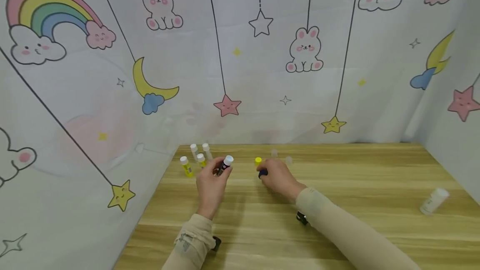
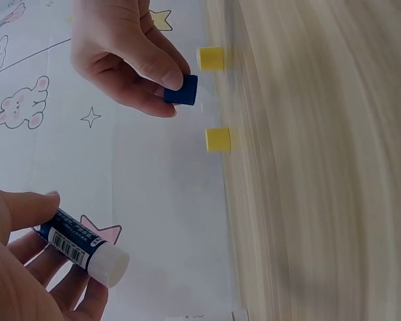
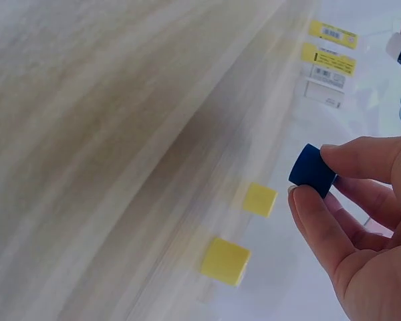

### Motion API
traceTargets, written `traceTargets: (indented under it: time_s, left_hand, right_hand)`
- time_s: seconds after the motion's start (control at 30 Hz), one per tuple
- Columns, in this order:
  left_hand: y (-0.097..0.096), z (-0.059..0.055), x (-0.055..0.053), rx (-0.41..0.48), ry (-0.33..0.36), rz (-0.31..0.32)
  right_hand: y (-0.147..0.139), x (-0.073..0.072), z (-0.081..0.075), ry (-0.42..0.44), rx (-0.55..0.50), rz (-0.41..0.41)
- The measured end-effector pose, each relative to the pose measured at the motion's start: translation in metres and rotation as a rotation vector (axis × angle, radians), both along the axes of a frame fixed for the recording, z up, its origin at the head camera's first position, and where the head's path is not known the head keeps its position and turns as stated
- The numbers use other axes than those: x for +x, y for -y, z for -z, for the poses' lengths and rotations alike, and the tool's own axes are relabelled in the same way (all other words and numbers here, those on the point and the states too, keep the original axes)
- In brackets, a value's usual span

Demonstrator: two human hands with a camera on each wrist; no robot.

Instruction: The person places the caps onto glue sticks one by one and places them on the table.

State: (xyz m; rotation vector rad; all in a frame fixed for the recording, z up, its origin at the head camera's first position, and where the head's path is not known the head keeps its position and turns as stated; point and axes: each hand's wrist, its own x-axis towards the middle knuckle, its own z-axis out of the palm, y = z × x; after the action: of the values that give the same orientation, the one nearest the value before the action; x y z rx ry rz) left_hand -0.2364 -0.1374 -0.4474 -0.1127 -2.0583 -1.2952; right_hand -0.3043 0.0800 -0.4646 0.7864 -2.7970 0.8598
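My left hand [image 1: 211, 184] grips a dark blue glue stick [image 2: 73, 241] with a white end, which tilts up above the table in the head view. The barcode on its label shows in the left wrist view. A small blue cap [image 3: 313, 170] is pinched between the thumb and fingertips of my right hand [image 1: 279, 177]. Close by that hand, a yellow cap [image 1: 258, 161] stands on the table. In the right wrist view two yellow caps appear, a nearer cap [image 3: 226, 261] and a farther cap [image 3: 260, 199].
At the back left stand two yellow glue sticks, one of them at the outer edge [image 1: 186, 166], and two white glue sticks, including a rear white stick [image 1: 207, 151]. Two pale caps [image 1: 288, 160] sit near the back edge. A white tube [image 1: 434, 201] is at the right. Patterned cloth [image 1: 262, 124] borders the table.
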Motion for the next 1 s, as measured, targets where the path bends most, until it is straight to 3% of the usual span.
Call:
traceTargets:
  time_s: [0.57, 1.0]
  left_hand:
    - [-0.007, -0.001, 0.001, -0.043, -0.016, 0.023]
    - [-0.014, -0.001, 0.000, -0.055, -0.014, 0.037]
  right_hand:
    - [-0.016, 0.014, -0.019, -0.036, -0.124, 0.040]
    - [-0.028, 0.022, -0.034, 0.012, -0.238, 0.088]
